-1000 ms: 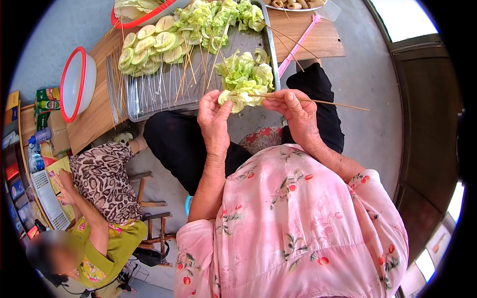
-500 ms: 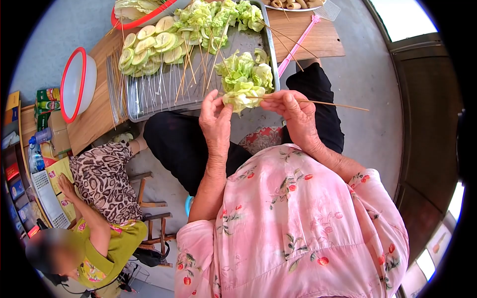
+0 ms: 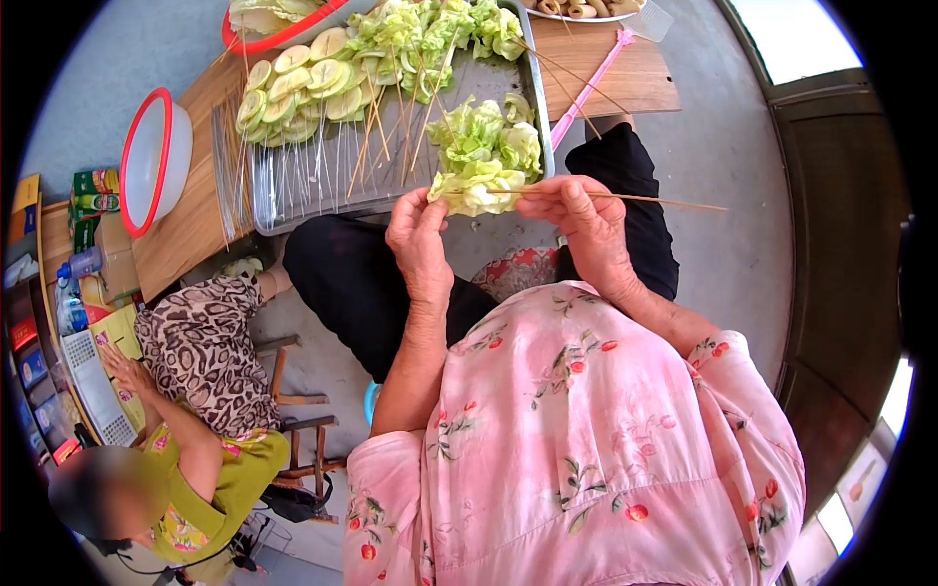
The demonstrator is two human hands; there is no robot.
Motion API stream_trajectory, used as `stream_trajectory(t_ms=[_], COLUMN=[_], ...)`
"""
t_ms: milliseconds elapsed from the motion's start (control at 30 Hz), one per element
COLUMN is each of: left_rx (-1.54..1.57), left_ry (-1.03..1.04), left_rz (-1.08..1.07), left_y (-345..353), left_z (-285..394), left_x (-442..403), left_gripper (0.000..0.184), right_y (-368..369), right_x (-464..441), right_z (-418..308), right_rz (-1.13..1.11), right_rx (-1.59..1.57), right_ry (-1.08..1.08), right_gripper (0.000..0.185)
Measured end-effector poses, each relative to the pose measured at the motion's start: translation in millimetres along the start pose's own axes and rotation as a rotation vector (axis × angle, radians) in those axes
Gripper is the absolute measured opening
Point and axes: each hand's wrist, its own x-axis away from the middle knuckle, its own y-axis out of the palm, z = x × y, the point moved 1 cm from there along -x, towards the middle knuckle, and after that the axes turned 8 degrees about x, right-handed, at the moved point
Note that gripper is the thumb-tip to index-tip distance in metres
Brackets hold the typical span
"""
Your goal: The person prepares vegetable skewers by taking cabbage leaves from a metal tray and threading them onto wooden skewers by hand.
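My left hand [image 3: 420,239] pinches the left end of a pale green lettuce leaf [image 3: 477,188] just in front of the tray's near edge. A thin wooden skewer [image 3: 664,202] runs sideways into that leaf, and my right hand [image 3: 581,217] grips it close to the leaf's right side. The skewer's long bare end sticks out to the right past my hand. Right behind the leaf, more loose lettuce [image 3: 484,135] lies in the corner of the metal tray [image 3: 391,183]. Skewered lettuce [image 3: 410,44] and skewered pale green slices [image 3: 293,83] fill the tray's far side.
A red-rimmed bowl [image 3: 156,161] stands at the table's left, another red-rimmed bowl [image 3: 283,37] at the back. Right of the tray lie a pink stick [image 3: 591,88] and a plate of brown rolls [image 3: 586,12]. A person [image 3: 186,459] in a green top sits at left.
My left hand has shifted slightly left with the leaf, and the leaf looks more spread along the skewer. The seated person's hand has moved a little.
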Motion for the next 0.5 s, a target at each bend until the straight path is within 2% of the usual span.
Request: stream_trajectory(t_ms=[200, 500], left_rx=[0.181, 0.223], left_ry=[-0.082, -0.031], left_rz=[0.041, -0.056], left_y=[-5.9, -1.0], left_z=[-5.8, 0.1], left_x=[-5.7, -1.5], left_gripper=[0.014, 0.017], right_y=[-5.3, -4.4], right_x=[-0.2, -0.1], right_z=[-1.7, 1.9], right_rz=[0.038, 0.038], right_rx=[0.011, 0.058], right_ry=[-0.010, -0.022], right_gripper=[0.036, 0.034])
